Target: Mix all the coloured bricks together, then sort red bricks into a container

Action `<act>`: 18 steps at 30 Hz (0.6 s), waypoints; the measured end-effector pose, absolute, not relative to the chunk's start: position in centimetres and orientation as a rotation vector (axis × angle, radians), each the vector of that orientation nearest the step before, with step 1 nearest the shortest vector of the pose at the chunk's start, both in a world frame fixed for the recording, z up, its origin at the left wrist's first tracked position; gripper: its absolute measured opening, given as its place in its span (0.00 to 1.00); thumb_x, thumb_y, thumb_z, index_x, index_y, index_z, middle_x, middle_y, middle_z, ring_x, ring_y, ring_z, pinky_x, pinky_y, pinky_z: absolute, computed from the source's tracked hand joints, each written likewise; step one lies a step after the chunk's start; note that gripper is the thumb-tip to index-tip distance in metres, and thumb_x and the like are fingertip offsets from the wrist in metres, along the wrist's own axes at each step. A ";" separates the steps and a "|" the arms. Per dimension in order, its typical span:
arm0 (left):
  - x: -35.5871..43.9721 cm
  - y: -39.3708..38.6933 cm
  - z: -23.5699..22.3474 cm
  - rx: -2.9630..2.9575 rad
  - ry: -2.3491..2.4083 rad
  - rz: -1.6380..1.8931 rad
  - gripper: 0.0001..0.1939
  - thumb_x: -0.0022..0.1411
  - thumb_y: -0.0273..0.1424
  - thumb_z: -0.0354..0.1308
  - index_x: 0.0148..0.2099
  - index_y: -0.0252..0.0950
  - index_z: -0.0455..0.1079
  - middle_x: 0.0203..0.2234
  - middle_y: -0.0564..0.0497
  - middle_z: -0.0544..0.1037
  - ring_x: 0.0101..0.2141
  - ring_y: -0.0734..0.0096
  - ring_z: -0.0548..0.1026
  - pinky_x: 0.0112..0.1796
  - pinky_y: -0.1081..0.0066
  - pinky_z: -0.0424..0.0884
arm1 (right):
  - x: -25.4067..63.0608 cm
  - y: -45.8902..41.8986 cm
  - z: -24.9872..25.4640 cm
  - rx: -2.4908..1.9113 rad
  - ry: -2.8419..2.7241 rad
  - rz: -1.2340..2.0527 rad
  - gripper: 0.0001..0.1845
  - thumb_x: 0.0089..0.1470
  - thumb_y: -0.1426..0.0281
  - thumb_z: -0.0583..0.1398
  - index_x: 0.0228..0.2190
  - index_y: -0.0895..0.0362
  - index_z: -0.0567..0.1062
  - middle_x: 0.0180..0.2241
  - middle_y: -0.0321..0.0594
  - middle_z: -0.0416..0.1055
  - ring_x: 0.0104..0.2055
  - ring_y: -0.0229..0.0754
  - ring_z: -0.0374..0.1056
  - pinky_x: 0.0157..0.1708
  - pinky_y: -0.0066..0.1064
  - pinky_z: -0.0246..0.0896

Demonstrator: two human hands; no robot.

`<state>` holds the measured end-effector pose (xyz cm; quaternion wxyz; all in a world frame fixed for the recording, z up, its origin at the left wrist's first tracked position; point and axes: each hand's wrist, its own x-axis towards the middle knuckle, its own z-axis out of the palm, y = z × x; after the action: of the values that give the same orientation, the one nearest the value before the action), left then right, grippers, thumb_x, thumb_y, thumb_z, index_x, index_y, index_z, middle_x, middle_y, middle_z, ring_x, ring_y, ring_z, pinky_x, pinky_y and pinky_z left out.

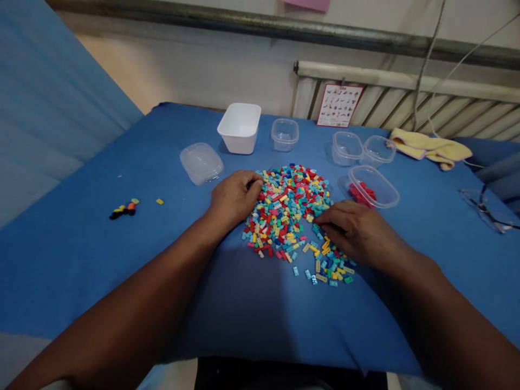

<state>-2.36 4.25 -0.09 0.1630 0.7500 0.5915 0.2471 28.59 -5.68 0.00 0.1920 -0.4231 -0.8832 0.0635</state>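
A heap of small toy building bricks (280,203) in red, yellow, blue, green and cream lies spread on the blue cloth. My left hand (236,196) rests at the heap's left edge, thumb and fingers curled together; whatever is between them is hidden. Over the heap's right side, my right hand (357,230) has its fingertips closed down among the bricks, and I cannot make out what they hold. Just beyond it stands a clear tub (384,187) with red bricks inside. Several loose bricks (314,279) lie scattered at the heap's near edge.
Behind the heap stand a white container (239,138), a clear tub (285,135) and two more clear tubs (347,149). A clear lid (201,162) lies left of them. Black, yellow and orange pieces (124,210) sit far left. A yellow cloth (430,147) and glasses (487,214) lie right.
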 end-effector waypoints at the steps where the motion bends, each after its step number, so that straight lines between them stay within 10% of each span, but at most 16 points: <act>1: -2.4 4.3 -0.1 2.137 1.691 0.703 0.15 0.74 0.38 0.56 0.53 0.44 0.84 0.48 0.48 0.87 0.48 0.54 0.83 0.50 0.58 0.76 | 28.6 -5.7 0.0 -1.185 -2.480 0.182 0.10 0.71 0.73 0.62 0.49 0.54 0.83 0.44 0.46 0.84 0.44 0.51 0.79 0.45 0.43 0.74; 18: -2.4 4.4 -0.1 2.145 1.687 0.699 0.15 0.74 0.38 0.56 0.52 0.43 0.83 0.48 0.48 0.87 0.48 0.55 0.83 0.49 0.59 0.75 | 27.7 -5.6 0.2 -1.190 -2.498 0.143 0.11 0.75 0.69 0.61 0.46 0.54 0.85 0.42 0.47 0.84 0.43 0.51 0.79 0.43 0.42 0.73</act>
<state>-2.40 4.37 -0.08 0.1616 0.7514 0.5910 0.2449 27.66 -5.55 0.17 0.1844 -0.4220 -0.8862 0.0506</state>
